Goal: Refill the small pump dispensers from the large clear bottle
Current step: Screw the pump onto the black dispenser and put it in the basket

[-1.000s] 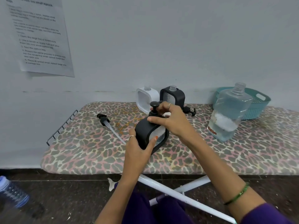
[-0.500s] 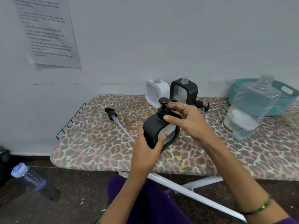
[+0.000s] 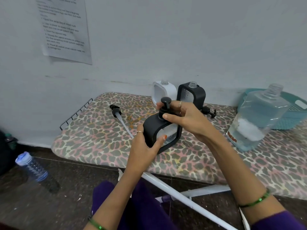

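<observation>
Setting: Leopard-print padded board (image 3: 99,138) is standing against a pale wall, with a printed sheet (image 3: 64,29) taped up at the left and a teal basket (image 3: 292,113) sitting at the far right.
Left hand: the left hand (image 3: 142,150) is wrapping around the lower side of a black dispenser (image 3: 159,130), thumb pressing on its clear front panel.
Right hand: the right hand (image 3: 184,120) is pinching the pump top (image 3: 165,105), fingers curling round the collar at the neck.
Key relation: the dispenser is tilting with its long axis running from the left hand up and back to the right hand, so the right hand is the one placed to turn the pump; this looks like the pump being screwed on or off.
Large bottle: the clear bottle (image 3: 259,123) is standing uncapped, well apart to the right, nearer the right arm, partly filled with liquid.
Other dispensers: a white one (image 3: 163,92) and a second black one (image 3: 191,93) are standing open-necked by the wall.
Loose pumps: one pump (image 3: 119,117) is lying to the left with its long tube pointing toward the person; another (image 3: 208,111) is lying behind the right hand.
Materials: dispensers are looking like matte rounded frames around clear plastic; the board cover is soft fabric.
</observation>
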`<state>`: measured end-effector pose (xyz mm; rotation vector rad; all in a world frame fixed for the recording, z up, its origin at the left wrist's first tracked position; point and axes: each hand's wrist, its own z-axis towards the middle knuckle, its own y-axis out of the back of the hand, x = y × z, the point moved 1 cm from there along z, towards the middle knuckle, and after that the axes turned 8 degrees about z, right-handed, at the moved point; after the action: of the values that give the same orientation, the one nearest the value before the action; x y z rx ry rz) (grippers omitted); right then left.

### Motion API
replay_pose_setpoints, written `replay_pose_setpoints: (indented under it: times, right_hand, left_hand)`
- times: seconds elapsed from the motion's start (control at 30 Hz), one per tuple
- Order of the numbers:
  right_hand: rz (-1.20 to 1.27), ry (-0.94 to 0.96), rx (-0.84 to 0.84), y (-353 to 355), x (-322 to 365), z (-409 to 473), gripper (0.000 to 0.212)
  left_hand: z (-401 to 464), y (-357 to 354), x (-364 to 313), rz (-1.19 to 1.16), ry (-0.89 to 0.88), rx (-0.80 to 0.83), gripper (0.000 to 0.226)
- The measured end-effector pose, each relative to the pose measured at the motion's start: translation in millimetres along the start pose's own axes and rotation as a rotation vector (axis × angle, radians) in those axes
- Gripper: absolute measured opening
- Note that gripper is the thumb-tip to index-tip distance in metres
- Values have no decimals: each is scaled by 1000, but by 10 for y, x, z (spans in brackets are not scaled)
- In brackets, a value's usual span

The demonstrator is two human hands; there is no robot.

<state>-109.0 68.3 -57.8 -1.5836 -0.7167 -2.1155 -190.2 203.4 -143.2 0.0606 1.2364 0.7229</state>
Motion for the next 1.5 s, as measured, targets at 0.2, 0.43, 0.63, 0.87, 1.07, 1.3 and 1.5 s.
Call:
replay_pose_setpoints:
  times: [0.2, 0.43, 0.63, 0.87, 1.07, 1.3, 1.5]
  right_hand:
    - [-44, 18, -220, -58, -88, 5, 30]
    - [-78, 47, -477, -201, -102, -22, 39]
    - [-96, 6, -322, -161, -99, -43, 44]
    - [-86, -37, -134, -52, -89, -71, 41]
    - [-61, -34, -140, -56, -108, -59, 40]
    - [-98, -29, -219, -86, -75, -30, 38]
    - [-164, -25, -411, -222, -51, -73, 36]
  left_hand:
    - [-25, -27, -39, 39, -24, -41, 47]
    - [-20, -26, -46, 20, -15, -48, 50]
    - [-8, -34, -6, 15, -19, -45, 49]
    - [7, -41, 28, 11, -24, -42, 50]
    - [6, -44, 26, 16, -23, -50, 50]
    - [-3, -43, 4, 15, -27, -56, 50]
    - [-6, -56, 26, 28, -28, -76, 55]
